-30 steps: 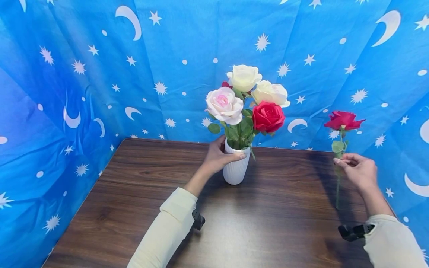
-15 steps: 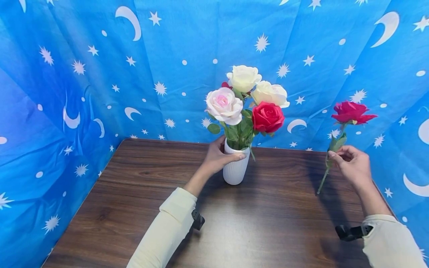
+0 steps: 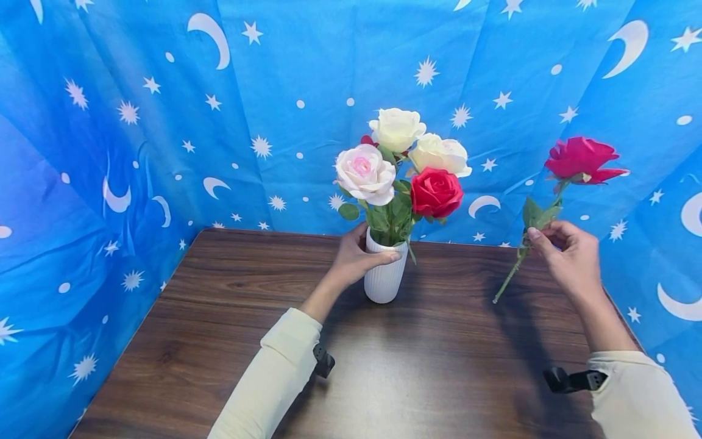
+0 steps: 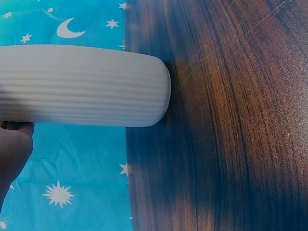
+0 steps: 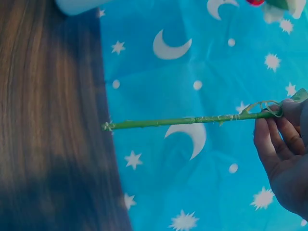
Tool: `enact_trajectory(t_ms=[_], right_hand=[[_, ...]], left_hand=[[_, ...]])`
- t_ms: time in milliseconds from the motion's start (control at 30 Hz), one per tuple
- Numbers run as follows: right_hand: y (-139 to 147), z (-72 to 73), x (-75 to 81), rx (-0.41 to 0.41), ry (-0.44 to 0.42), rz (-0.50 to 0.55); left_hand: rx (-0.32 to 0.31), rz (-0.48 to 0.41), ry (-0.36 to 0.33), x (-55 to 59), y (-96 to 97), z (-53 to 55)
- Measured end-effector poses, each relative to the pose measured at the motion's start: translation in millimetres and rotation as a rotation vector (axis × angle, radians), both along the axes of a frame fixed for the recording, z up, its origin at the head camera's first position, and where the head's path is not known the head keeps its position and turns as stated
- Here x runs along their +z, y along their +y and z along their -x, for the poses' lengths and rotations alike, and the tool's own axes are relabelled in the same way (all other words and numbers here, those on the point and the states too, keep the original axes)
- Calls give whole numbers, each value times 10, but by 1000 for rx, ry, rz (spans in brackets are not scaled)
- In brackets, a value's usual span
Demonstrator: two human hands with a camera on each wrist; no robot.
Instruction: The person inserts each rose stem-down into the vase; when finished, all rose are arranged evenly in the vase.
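A white ribbed vase [image 3: 382, 280] stands on the table, holding several roses: two cream ones, a pale pink rose [image 3: 365, 174], a red rose [image 3: 437, 192], and another red bloom mostly hidden behind. My left hand [image 3: 356, 255] grips the vase near its rim, thumb across the front; its other fingers are largely hidden behind. In the left wrist view the vase's lower wall [image 4: 96, 89] shows. Over the table's right side, my right hand [image 3: 570, 253] pinches the leafy stem of a dark red rose [image 3: 582, 161]. The stem [image 5: 183, 121] slants, its cut end pointing down-left toward the vase.
The dark wood-grain table [image 3: 247, 292] has its back edge close to a blue cloth [image 3: 307, 55] with white moons and stars. That cloth also hangs at the left and right. A black wrist camera [image 3: 323, 361] sits below each forearm.
My right hand has lifted the red rose and moved slightly left. The stem has swung from upright to slanted, bottom end leftward, bloom up and right. My left hand stays on the vase.
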State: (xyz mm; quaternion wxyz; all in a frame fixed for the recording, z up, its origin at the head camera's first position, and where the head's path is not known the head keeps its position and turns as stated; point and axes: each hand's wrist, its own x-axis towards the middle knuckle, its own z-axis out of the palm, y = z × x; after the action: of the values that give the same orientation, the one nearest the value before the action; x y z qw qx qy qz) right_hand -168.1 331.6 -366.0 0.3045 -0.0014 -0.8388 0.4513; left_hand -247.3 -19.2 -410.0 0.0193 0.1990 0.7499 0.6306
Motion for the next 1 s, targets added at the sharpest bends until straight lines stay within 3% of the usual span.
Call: enact_trajectory(t_ms=[167,400,500,700,1000], right_hand=[[-157,-34,172,-3,60,27],[-409,-84,382,82,145,101],[-514,-95,438,158,205,137],[-681,-83,518,408,326,317],[-947,-92,720,540,412,326]], left_hand=[[-3,-7,5,0,1,-4],[-6,-13,5,-19,2,7],[-4,-15,3,-16,3,4],[-2,-13,1,-14,4,-3],[-8,-14,12,-14,4,0]])
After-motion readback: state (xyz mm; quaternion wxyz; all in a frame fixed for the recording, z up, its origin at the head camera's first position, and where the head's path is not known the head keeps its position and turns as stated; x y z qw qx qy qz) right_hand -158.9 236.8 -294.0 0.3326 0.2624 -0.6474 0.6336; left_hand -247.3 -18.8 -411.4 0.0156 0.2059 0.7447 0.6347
